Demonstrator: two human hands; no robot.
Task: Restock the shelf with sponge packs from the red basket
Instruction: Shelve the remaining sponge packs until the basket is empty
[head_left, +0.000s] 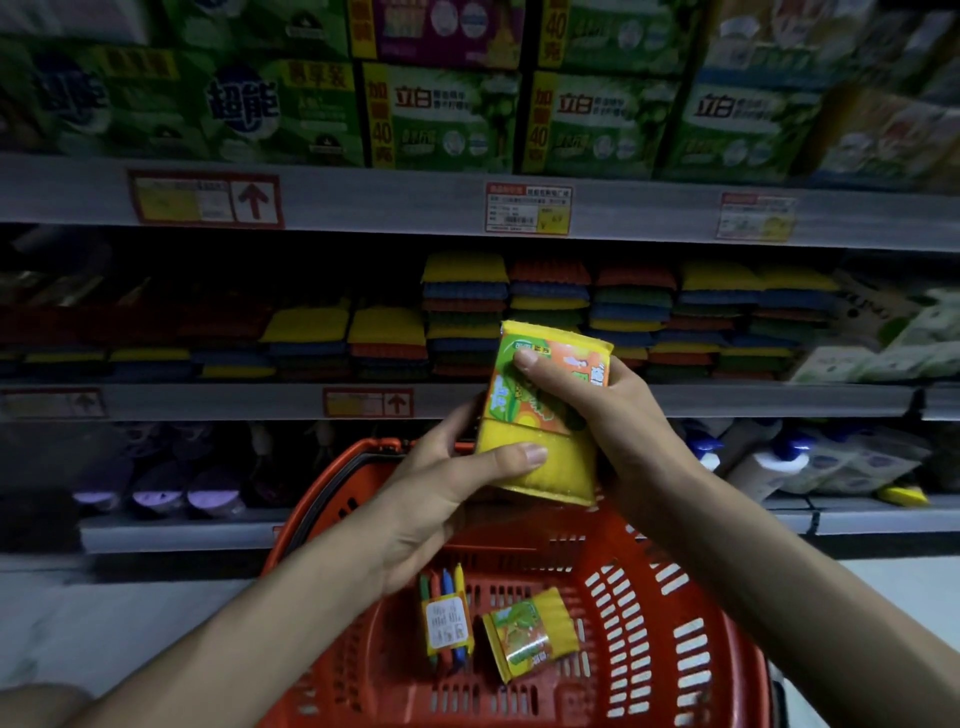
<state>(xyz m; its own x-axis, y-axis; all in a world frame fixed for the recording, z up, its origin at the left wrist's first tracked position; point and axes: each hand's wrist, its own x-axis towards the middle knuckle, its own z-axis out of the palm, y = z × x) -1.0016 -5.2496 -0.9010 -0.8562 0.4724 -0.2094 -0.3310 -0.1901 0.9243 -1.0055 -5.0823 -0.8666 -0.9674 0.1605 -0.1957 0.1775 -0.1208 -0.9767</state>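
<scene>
I hold a yellow sponge pack (524, 457) with a green-and-orange label upright above the red basket (649, 623). My left hand (441, 499) grips its lower end, thumb across the front. My right hand (597, 410) grips its upper part over the label. Two more sponge packs lie in the basket: one on its edge (447, 618) and one tilted (530, 631). The middle shelf (208, 400) behind carries stacks of coloured sponge packs (545, 306), lower on the left side.
The upper shelf (363, 200) holds green detergent boxes (441, 119) with price tags on its edge. The bottom shelf has purple items (156, 493) at left and white bottles (769, 462) at right. White packages (883, 343) sit at the middle shelf's right end.
</scene>
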